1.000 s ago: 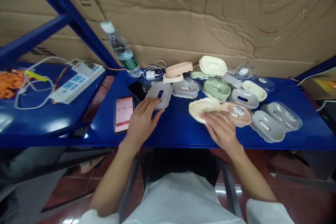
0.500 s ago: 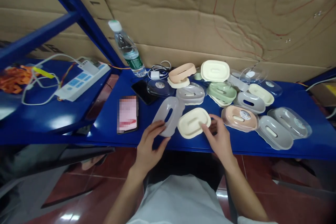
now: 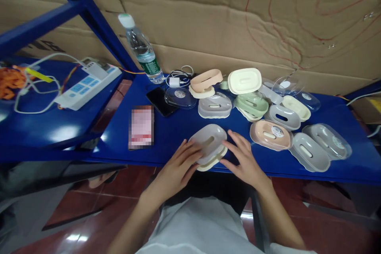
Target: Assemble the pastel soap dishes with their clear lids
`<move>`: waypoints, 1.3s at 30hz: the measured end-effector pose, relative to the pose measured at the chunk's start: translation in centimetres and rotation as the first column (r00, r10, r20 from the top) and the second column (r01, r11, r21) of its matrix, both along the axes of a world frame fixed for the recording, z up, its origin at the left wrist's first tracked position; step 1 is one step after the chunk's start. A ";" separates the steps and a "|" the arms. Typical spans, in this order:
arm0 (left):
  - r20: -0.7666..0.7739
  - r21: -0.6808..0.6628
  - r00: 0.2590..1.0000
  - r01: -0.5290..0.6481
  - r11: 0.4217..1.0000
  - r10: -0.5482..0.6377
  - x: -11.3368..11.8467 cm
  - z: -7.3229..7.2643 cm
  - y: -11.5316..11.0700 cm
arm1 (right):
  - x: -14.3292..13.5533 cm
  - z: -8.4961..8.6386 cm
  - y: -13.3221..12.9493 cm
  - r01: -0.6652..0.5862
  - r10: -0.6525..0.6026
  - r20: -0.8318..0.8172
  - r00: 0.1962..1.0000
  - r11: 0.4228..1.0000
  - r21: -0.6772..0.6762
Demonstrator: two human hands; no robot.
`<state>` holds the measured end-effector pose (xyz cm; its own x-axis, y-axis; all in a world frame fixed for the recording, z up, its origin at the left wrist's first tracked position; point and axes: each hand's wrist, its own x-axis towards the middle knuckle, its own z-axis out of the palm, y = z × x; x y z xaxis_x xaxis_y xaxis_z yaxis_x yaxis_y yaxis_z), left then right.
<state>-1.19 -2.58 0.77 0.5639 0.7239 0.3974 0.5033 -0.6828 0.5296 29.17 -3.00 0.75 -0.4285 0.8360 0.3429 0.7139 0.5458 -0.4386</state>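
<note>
A grey oval soap dish tray (image 3: 212, 131) with a slot through its middle lies over a cream base (image 3: 213, 162), whose front edge shows below it. My left hand (image 3: 186, 160) grips the left side of the grey tray, fingers across its rim and partly blurred. At the other end, my right hand (image 3: 245, 162) has its thumb and fingertips at the right edge of the cream base, close to the tray's rim. Just behind them sits another grey soap dish (image 3: 214, 105). To the right is a peach soap dish (image 3: 269, 135) under a clear lid.
Grey soap dishes (image 3: 309, 152), a green tray (image 3: 252, 104), a cream base (image 3: 244, 80) and a peach ring (image 3: 206, 81) crowd the blue table (image 3: 172, 139). A phone (image 3: 141, 127), a dark phone (image 3: 160, 101) and a water bottle (image 3: 143, 51) stand left. Cardboard (image 3: 184, 16) closes the back.
My left hand has brought the grey tray rightward onto the cream base. Both pieces are now stacked nearer the table's front edge, and they were side by side before.
</note>
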 end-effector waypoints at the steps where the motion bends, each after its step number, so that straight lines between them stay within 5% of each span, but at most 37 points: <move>1: -0.019 -0.004 1.000 0.009 1.000 -0.009 -0.1 0.0 -0.4 | -0.1 0.0 0.0 -0.012 0.012 0.015 1.000 1.000 -0.002; 10: -0.119 0.153 0.992 -0.030 0.988 0.049 1.6 -0.3 -1.2 | -0.1 0.1 0.2 -0.078 0.073 0.168 0.983 0.997 0.026; 18: -0.153 0.142 0.978 -0.117 0.983 0.138 2.0 0.1 -1.1 | -0.2 0.6 -0.1 -0.039 0.006 0.270 0.963 0.992 0.117; 21: -0.112 0.166 0.969 -0.201 0.966 0.221 1.5 -0.2 -0.4 | -0.2 2.2 1.8 -0.056 0.020 0.262 0.965 0.990 0.130; 25: -0.075 0.109 0.973 -0.211 0.971 0.219 1.1 -0.8 1.3 | -0.6 4.3 7.3 0.157 -0.211 0.246 0.946 0.962 0.222; 30: -0.034 0.042 0.979 -0.202 0.979 0.203 1.3 -1.2 2.3 | -1.7 4.1 13.5 0.333 -0.365 0.297 0.882 0.930 0.156; 35: -0.005 0.048 0.977 -0.213 0.976 0.214 1.3 -1.3 2.0 | -1.6 3.2 14.7 0.354 -0.385 0.254 0.887 0.921 0.163; 39: 0.003 0.042 0.973 -0.229 0.972 0.229 1.4 -1.3 2.0 | -1.0 4.4 13.3 0.302 -0.356 0.185 0.916 0.916 0.265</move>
<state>0.24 -0.56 -0.51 0.3856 0.8166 0.4295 0.6497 -0.5708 0.5020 28.20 10.29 5.12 -0.2301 0.8538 0.4669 0.9347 0.3275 -0.1383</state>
